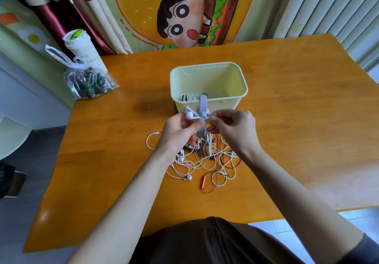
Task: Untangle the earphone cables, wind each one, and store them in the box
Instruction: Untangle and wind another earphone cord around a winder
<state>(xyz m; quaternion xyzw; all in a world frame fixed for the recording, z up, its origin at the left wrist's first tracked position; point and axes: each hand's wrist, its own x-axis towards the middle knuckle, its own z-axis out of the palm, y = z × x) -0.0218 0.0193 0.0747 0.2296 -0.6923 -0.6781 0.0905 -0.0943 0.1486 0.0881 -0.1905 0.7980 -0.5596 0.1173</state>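
"So, what is each hand doing?"

"My left hand (pixel 180 134) has its fingers curled round a small white bundle (pixel 189 115), with the earbuds poking out at the top. My right hand (pixel 231 128) pinches the bundle's right side between thumb and forefinger, where a pale flat strap (pixel 203 105) crosses it. Both hang above the tabletop (pixel 287 120)."

"Which way does the strap run?"

"Twelve to six, upright between my hands. I take it for the tie, not yet closed, though I cannot see a fastening."

"And the box?"

"The box (pixel 242 91) sits at twelve o'clock from my hands, just beyond them. It is open on top, with something small in its near-left corner. Both hands are about equally near; the left carries the bundle, so I judge it should make the drop."

"The rest?"

"The tangle (pixel 196 161) lies at six o'clock, under my wrists: white loops with a red cable (pixel 207 183) among them."
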